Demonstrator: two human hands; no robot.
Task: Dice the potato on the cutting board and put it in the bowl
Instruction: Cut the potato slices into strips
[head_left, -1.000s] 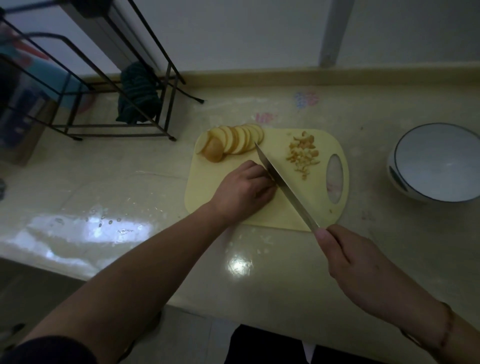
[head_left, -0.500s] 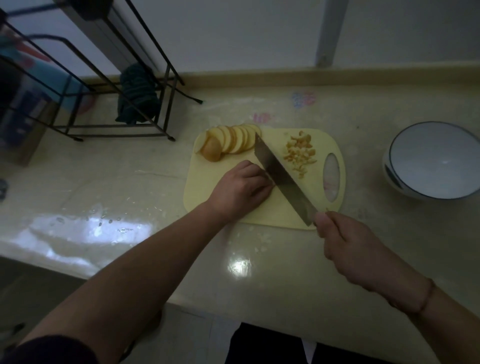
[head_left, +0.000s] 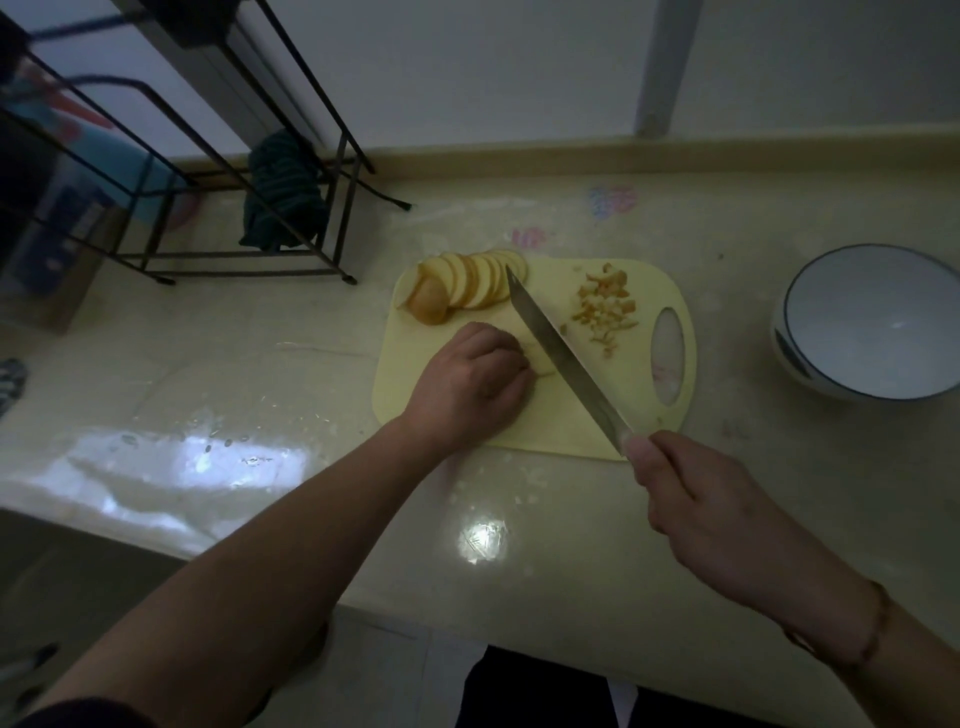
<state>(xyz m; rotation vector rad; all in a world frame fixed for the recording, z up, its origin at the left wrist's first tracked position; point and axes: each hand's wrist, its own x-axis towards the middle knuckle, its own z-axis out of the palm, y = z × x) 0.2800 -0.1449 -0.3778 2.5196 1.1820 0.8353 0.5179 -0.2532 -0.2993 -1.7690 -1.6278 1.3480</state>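
The knife (head_left: 566, 356) has tipped back to a thin edge since half a second ago, its blade now against the potato slices (head_left: 537, 358) pinned under the left hand (head_left: 467, 387), whose curled fingers grip them at the cutting board's (head_left: 561, 426) centre. The right hand (head_left: 696, 499) is clenched round the handle at 5 o'clock. Uncut slices (head_left: 475, 283) fan at 11 o'clock, dice (head_left: 605, 309) at 1 o'clock. The bowl (head_left: 870, 322), out at 3 o'clock on the table (head_left: 571, 519), holds nothing; I'd say much dicing remains.
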